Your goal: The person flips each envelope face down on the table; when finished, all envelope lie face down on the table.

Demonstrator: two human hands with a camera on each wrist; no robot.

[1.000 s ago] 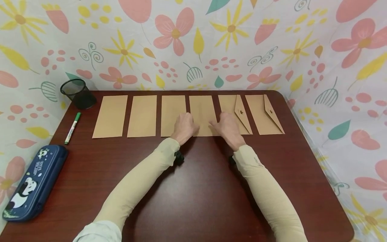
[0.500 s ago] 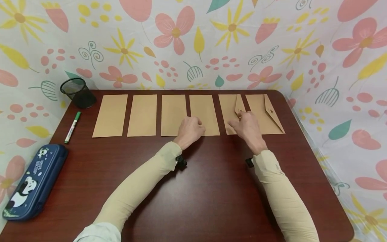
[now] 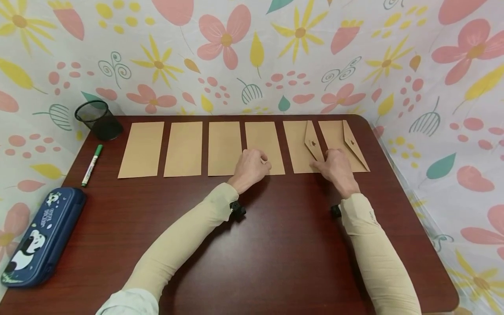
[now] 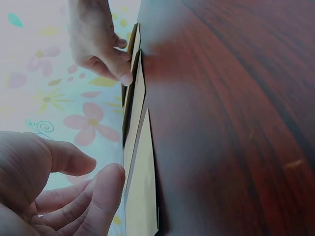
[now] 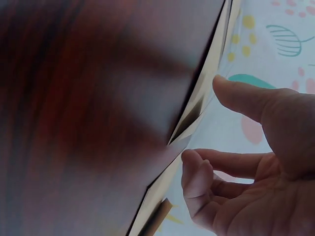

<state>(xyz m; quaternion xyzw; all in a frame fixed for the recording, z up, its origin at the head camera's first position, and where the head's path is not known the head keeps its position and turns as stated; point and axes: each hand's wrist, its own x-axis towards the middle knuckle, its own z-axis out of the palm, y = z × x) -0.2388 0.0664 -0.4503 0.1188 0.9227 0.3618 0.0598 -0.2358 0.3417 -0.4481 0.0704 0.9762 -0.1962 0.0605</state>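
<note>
Several brown paper envelopes lie in a row along the back of the table. My left hand [image 3: 252, 168], fingers loosely bent and nothing between them, is over the near end of the fourth envelope [image 3: 264, 140] from the left. In the left wrist view its thumb and fingertips stand apart. At the right, my right hand [image 3: 339, 170] covers the near corner of an envelope with a raised flap [image 3: 313, 143]; its thumb is spread from the fingers. Beside it lies the rightmost envelope [image 3: 332, 131], also with its flap lifted and a small dark print on it.
At the back left corner a black mesh pen cup [image 3: 100, 121] stands by a green-capped marker [image 3: 92, 166]. A blue panda pencil case [image 3: 41, 236] lies on the left edge. Flower-patterned cloth [image 3: 228, 65] rises behind the brown table [image 3: 252, 262].
My right hand has moved right, from the fifth envelope's left side to its near right corner. The left hand has shifted slightly right and its fingers have loosened. The envelopes have stayed in place.
</note>
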